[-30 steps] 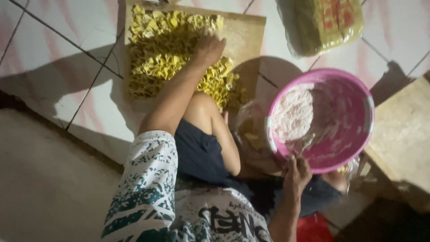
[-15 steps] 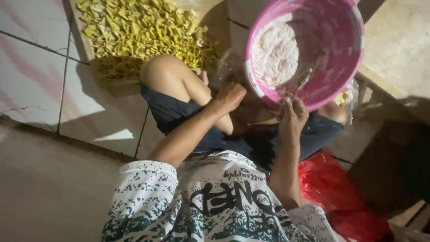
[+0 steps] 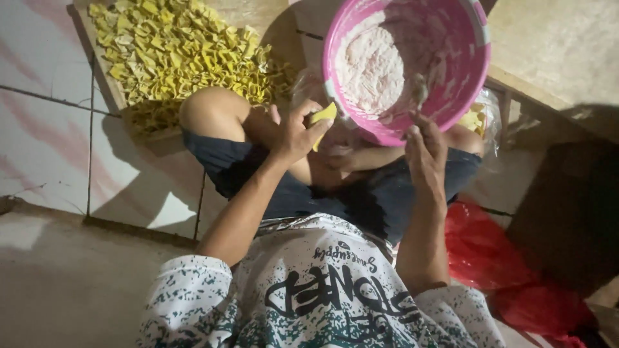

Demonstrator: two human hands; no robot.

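Fingers of left hand [image 3: 298, 132] pinch a small folded yellow wrapper [image 3: 322, 118]; right hand [image 3: 424, 149] fingers: cannot tell.

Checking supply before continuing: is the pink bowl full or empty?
Partly full: white filling covers one side of the pink bowl, smeared walls bare elsewhere.

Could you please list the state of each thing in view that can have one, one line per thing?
Left hand: closed in a grip on a yellow piece.
Yellow piece: held, off the board.
Right hand: fingers at the bowl's rim.
Pink bowl: tilted, partly filled with white filling.
Wooden board: flat on the floor, covered with yellow folded pieces.
Red bag: crumpled on the floor.
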